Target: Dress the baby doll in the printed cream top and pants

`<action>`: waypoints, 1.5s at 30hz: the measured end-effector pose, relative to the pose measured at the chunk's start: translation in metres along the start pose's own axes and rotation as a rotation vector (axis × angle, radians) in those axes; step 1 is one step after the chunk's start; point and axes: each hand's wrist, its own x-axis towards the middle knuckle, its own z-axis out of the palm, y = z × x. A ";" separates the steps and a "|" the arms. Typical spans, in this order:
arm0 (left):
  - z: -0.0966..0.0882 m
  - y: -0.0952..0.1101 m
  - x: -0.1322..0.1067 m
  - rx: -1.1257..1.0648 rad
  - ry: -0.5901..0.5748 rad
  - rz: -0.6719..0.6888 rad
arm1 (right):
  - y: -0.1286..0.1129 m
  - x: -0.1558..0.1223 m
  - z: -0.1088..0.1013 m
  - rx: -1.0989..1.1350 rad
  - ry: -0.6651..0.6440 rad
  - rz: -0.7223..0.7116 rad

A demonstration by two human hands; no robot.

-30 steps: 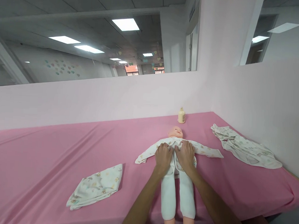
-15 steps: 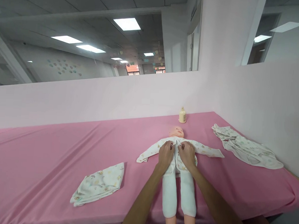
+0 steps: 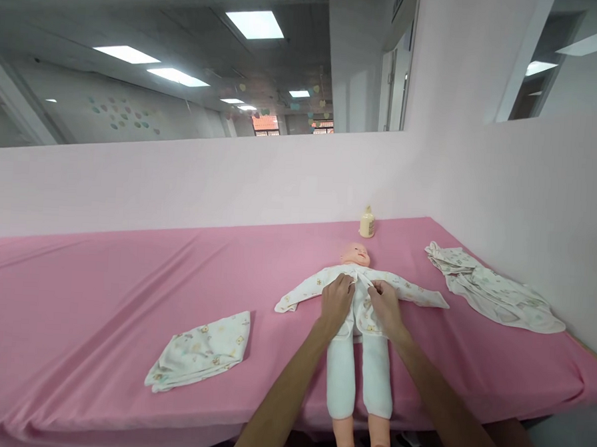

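A baby doll (image 3: 357, 254) lies on its back on the pink sheet, head toward the wall and bare feet at the front edge. It wears a white patterned baby shirt (image 3: 315, 286), sleeves spread to both sides, and white cloth covers its legs (image 3: 341, 379). My left hand (image 3: 337, 301) pinches the shirt's front edge at the chest. On the other side of the opening, my right hand (image 3: 386, 308) has finger and thumb closed on the opposite front edge. The shirt's front is parted between my hands, and part of it is hidden behind them.
A folded patterned cloth (image 3: 201, 353) lies left of the doll. Toward the right wall is a crumpled patterned garment (image 3: 495, 287). A cream pump bottle (image 3: 367, 224) stands behind the doll's head. The pink sheet (image 3: 125, 288) has creases at the left.
My right hand has drawn a little to the right with the shirt's edge, widening the gap between my hands. The left hand stays near the chest. The view has tilted slightly down.
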 end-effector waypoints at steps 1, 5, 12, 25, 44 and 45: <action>0.000 0.000 0.000 0.017 -0.009 0.006 | 0.001 -0.001 -0.002 -0.030 -0.007 -0.002; 0.002 0.000 0.000 0.052 -0.037 0.044 | 0.001 -0.006 -0.010 -0.229 0.002 -0.035; 0.009 -0.002 -0.001 0.110 -0.058 0.087 | -0.004 -0.006 -0.003 -0.179 0.011 -0.104; 0.015 -0.004 -0.003 0.120 -0.043 0.117 | -0.008 -0.014 0.010 -0.201 0.050 -0.184; 0.000 -0.005 0.004 -0.410 -0.111 0.049 | 0.000 -0.024 0.022 -0.339 0.119 -0.427; -0.001 -0.005 0.005 -0.444 -0.119 0.045 | 0.001 -0.024 0.022 -0.353 0.115 -0.443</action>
